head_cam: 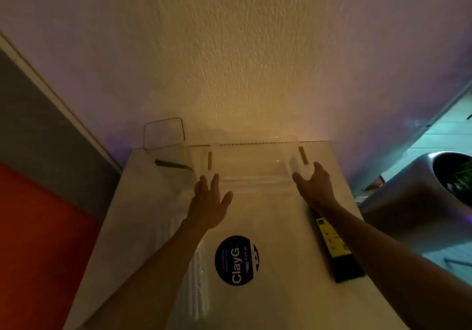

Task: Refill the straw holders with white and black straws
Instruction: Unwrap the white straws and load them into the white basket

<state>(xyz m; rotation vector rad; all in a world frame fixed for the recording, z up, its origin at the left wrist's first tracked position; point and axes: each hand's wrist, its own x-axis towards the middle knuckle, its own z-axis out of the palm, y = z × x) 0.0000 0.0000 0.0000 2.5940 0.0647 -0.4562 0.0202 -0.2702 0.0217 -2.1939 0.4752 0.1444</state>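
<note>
A wide clear straw holder [251, 162] stands at the back of the white table [275, 227], against the wall. My left hand [209, 201] is spread flat at its front left corner and holds nothing. At the holder's right end my right hand [315, 186] has its fingers apart and its fingertips are at the clear wall. A second, smaller clear holder [163, 133] stands at the back left, with a black straw [171, 164] lying beside it. A clear pack of white straws [190, 260] lies under my left forearm. A black straw box [335, 250] with a yellow label lies under my right forearm.
A round black "ClayG" sticker [236, 260] sits on the table between my arms. A textured wall rises straight behind the holders. A dark planter [419, 191] stands to the right of the table, and a red and grey panel [38, 214] to the left.
</note>
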